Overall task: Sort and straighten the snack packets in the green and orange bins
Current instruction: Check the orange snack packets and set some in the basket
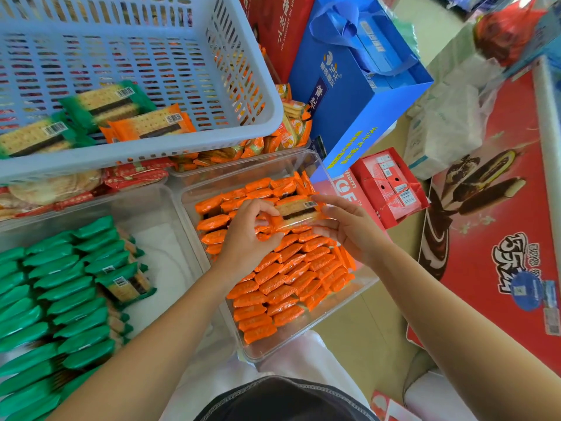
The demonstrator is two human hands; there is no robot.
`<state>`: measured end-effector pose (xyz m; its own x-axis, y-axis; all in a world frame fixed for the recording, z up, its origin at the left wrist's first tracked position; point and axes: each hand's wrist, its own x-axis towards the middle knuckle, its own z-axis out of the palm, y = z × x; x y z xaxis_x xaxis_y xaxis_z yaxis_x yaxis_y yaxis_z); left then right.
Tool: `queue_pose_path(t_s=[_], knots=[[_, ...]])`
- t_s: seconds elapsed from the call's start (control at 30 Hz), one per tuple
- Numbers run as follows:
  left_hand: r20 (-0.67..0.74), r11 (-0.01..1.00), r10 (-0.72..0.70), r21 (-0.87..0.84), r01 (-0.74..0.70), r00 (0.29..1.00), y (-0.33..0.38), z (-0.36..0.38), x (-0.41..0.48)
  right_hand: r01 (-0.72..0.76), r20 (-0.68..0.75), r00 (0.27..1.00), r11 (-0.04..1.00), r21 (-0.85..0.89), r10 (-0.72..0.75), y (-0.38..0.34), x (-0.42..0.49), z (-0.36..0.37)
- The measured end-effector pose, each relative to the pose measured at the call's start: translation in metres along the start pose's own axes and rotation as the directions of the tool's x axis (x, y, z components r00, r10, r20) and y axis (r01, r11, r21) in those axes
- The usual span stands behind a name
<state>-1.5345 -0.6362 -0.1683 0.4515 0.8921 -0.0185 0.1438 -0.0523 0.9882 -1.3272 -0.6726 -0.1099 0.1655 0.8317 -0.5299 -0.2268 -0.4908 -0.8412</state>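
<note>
Obs., head view.

- Orange packet: held level in the air over the far half of the orange bin, barcode side up, biscuit and dark filling visible through the wrapper. It is above the stored packets; contact with them cannot be told.
- Left hand: fingers curled, grip clamped on the left end of the orange packet between thumb and fingertips.
- Right hand: palm turned inward, grip clamped on the right end of the same packet, one finger above it and the others below.
- Orange bin: clear plastic, filled with orange packets in rows, standing on edge and overlapped. Rows near the front are fairly even; those under the hands are more jumbled.
- Green bin: clear plastic, just left of the orange bin. Green packets in rows fill its left part; the right part shows bare white bottom. One green packet lying flat rests on the rows, barcode up.
- Blue basket: perforated, sits above the far bins, tilted. It holds two green packets and one orange packet, loose.
- Right of the bins: blue gift bag, red carton, red panel printed with ice-cream bars.
</note>
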Motion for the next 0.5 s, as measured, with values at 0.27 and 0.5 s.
queue_pose_path(t_s=[0.27,0.5], knots=[[-0.072,0.995,-0.027,0.094,0.033,0.997,0.001,0.005,0.013,0.079,-0.024,0.996,0.990,-0.113,-0.082,-0.004,0.012,-0.003],[-0.019,0.875,0.023,0.483,-0.011,1.000,-0.012,0.003,0.029,0.262,-0.100,0.941,0.885,-0.385,-0.322,-0.016,0.040,-0.003]])
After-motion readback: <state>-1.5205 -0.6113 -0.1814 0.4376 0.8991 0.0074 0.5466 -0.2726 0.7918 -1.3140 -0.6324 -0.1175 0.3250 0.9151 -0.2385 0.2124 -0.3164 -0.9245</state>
